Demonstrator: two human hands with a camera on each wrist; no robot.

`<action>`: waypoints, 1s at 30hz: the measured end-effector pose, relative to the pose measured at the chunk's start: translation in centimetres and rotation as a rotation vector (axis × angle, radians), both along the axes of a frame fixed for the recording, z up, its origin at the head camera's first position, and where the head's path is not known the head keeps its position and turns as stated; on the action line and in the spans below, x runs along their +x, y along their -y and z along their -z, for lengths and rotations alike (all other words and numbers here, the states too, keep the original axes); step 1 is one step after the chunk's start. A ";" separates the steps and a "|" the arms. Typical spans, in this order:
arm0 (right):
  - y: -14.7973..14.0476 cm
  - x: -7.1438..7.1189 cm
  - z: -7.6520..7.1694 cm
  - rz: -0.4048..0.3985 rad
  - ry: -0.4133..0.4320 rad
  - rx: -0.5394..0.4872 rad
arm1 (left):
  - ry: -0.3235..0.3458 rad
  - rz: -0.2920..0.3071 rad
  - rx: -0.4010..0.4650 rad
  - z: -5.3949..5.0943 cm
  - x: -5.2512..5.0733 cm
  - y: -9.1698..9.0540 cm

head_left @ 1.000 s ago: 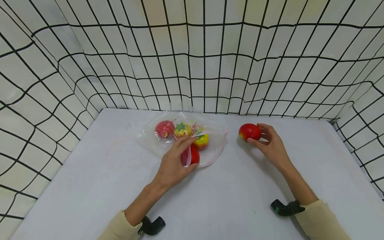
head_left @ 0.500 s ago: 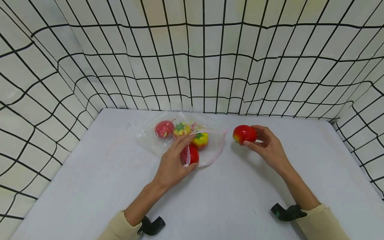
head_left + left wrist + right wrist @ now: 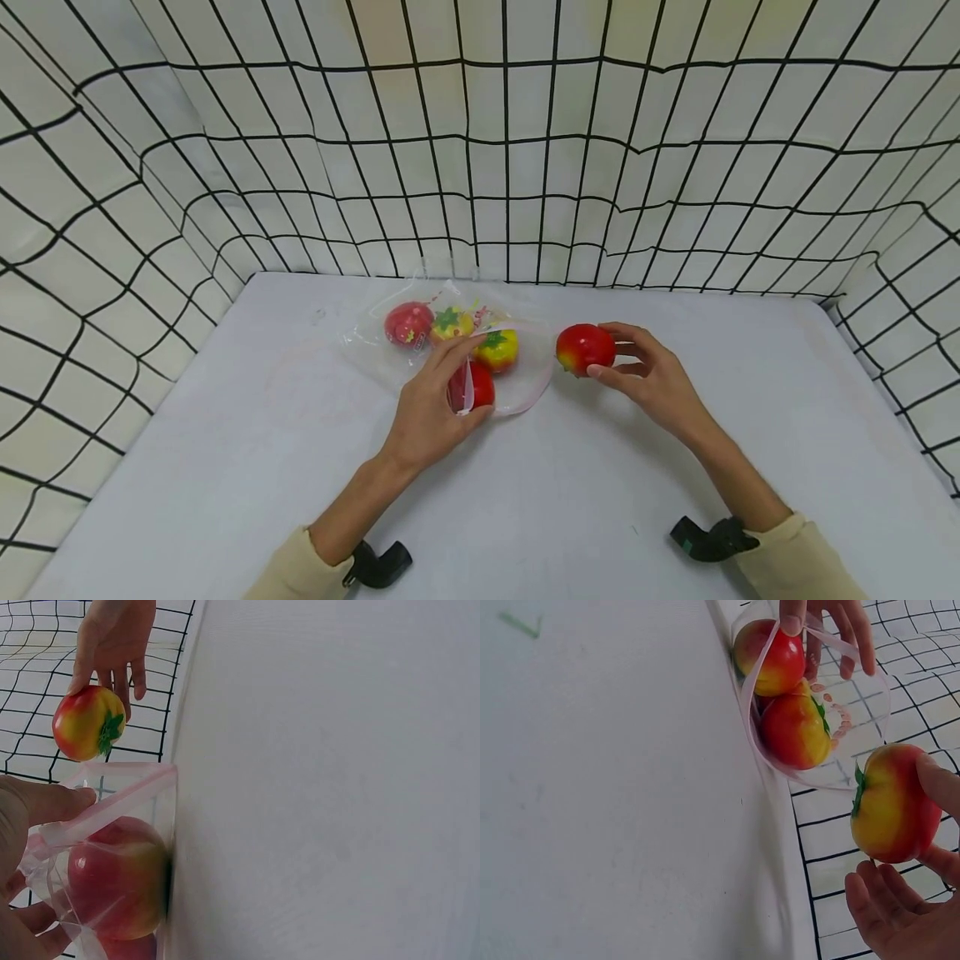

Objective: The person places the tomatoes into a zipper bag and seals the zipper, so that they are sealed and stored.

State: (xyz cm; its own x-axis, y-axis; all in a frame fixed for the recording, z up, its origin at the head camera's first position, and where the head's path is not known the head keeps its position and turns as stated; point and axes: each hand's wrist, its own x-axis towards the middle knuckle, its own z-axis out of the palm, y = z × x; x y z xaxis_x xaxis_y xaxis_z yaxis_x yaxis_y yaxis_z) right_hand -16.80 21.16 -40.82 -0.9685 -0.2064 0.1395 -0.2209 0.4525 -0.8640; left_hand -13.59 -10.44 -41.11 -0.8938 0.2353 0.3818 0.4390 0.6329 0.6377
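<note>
A clear plastic bag point(image 3: 525, 392) with a pink-edged mouth lies toward the back of the table, left of centre, its mouth facing right. Several red-and-yellow fruits with green leafy tops lie inside, among them one yellow-topped fruit point(image 3: 498, 348) and one red fruit point(image 3: 771, 656). My left hand point(image 3: 431, 412) grips the bag's mouth edge, thumb on the pink strip point(image 3: 112, 806), keeping it parted. My right hand point(image 3: 656, 379) holds another such fruit point(image 3: 585, 348) between thumb and fingers, just right of the mouth. Its green top point(image 3: 859, 791) faces the bag in the right wrist view.
The white table point(image 3: 540, 517) is bounded at the back and sides by a black wire grid point(image 3: 510, 196) before pale walls. Black curved pieces point(image 3: 382, 565) are worn at both wrists, by the beige sleeves.
My right hand has carried the fruit leftward and slightly nearer me, from well right of the bag to beside its mouth. My left hand keeps its grip on the bag, almost still.
</note>
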 end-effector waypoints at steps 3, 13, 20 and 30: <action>0.4 0.1 0.1 -0.009 0.005 0.010 | 0.004 -0.002 -0.001 0.0 0.0 0.0; 1.2 0.2 0.4 -0.048 0.021 0.010 | -0.003 -0.003 0.004 0.1 0.0 0.0; 1.5 0.4 0.4 -0.053 0.014 0.017 | -0.016 -0.001 0.002 0.2 -0.1 0.0; 2.3 0.7 0.5 -0.081 0.028 0.002 | 0.020 -0.001 -0.003 0.2 -0.2 0.0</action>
